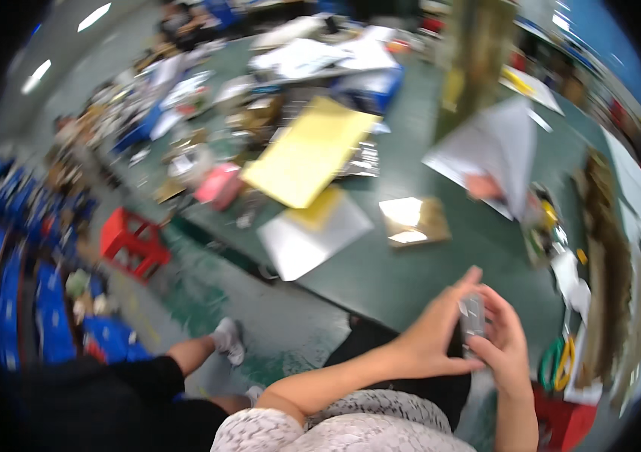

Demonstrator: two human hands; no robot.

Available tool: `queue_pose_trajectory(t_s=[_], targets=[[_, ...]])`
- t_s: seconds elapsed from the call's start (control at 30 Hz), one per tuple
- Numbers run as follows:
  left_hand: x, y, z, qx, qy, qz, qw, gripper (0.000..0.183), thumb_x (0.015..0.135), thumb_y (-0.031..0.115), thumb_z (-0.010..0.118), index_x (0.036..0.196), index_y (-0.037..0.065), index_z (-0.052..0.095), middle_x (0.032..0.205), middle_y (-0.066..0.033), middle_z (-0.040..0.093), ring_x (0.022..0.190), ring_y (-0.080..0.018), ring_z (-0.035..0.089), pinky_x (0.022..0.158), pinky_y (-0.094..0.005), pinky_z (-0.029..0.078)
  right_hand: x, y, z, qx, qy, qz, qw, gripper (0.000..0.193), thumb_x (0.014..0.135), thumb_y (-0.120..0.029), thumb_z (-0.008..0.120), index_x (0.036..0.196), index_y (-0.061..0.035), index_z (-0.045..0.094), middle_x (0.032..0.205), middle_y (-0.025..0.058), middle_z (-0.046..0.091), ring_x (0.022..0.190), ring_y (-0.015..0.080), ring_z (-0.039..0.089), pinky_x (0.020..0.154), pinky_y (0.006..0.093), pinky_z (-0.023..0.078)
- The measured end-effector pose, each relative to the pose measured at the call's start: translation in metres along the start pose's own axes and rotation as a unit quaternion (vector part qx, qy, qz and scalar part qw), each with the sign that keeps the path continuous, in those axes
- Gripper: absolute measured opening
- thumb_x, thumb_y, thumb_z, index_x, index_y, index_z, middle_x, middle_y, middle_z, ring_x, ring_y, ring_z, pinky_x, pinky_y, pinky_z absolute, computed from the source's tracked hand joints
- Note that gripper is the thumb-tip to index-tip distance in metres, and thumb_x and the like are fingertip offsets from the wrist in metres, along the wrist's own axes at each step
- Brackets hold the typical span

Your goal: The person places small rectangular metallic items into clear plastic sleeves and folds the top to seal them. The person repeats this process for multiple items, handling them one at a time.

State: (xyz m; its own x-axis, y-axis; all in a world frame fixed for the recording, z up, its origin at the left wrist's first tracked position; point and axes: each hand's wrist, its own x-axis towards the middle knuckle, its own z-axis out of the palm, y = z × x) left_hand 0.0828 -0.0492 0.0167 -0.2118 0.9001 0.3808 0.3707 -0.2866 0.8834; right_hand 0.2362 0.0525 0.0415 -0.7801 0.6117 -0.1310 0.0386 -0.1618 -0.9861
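Near the table's front edge, my right hand (pixel 507 343) grips a small grey, shiny oblong piece (pixel 473 316), thumb on its near side and fingers along its right. My left hand (pixel 435 330) is beside it, fingers stretched and thumb apart; whether its palm touches the piece I cannot tell. The piece is too blurred to name. Farther off on the green table (pixel 399 279) lies a flat gold, glossy square packet (pixel 414 221). To its left a yellow sheet or envelope (pixel 311 153) overlaps a white sheet (pixel 301 245).
Green and yellow handled scissors (pixel 557 365) are at the right edge. White paper (pixel 490 151) stands tented by a post (pixel 477 64). A pink bundle (pixel 219 186) and piled packets cover the far left. A red stool (pixel 133 242) and a person's leg (pixel 196 352) are left.
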Motion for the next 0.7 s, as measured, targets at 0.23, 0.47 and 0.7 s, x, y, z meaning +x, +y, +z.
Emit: queue_pose_trajectory(t_s=[0.23,0.47,0.7], targets=[[-0.009,-0.002,0.014,-0.097,0.030,0.034,0.994,0.124,0.073,0.017,0.084,0.158,0.003,-0.004,0.157,-0.0225,0.019,0.144,-0.0371,0.027,0.118,-0.0452,0.026,0.038,0.001,-0.012,-0.070,-0.024,-0.028,0.997,0.061,0.075,-0.007,0.075,0.131,-0.0029,0.052,0.129,0.0071,0.054,0.117,0.0169,0.052,0.096,0.0313,0.041],[-0.010,-0.002,0.012,-0.111,0.022,0.011,0.994,0.122,0.074,0.018,0.084,0.158,0.004,-0.003,0.161,-0.0212,0.012,0.145,-0.0370,0.025,0.119,-0.0440,0.025,0.051,-0.007,-0.008,-0.194,0.003,-0.128,0.973,0.024,0.080,-0.005,0.073,0.102,-0.0036,0.064,0.113,0.0058,0.059,0.107,0.0170,0.054,0.088,0.0301,0.041],[-0.019,-0.007,0.013,-0.004,0.038,0.030,0.999,0.104,0.078,0.027,0.084,0.155,0.003,0.020,0.157,-0.0199,0.028,0.142,-0.0386,0.033,0.115,-0.0454,0.033,0.036,-0.017,-0.017,-0.379,-0.044,-0.334,0.862,0.013,0.079,0.001,0.071,0.092,0.0002,0.068,0.104,0.0103,0.061,0.095,0.0224,0.057,0.080,0.0347,0.045]])
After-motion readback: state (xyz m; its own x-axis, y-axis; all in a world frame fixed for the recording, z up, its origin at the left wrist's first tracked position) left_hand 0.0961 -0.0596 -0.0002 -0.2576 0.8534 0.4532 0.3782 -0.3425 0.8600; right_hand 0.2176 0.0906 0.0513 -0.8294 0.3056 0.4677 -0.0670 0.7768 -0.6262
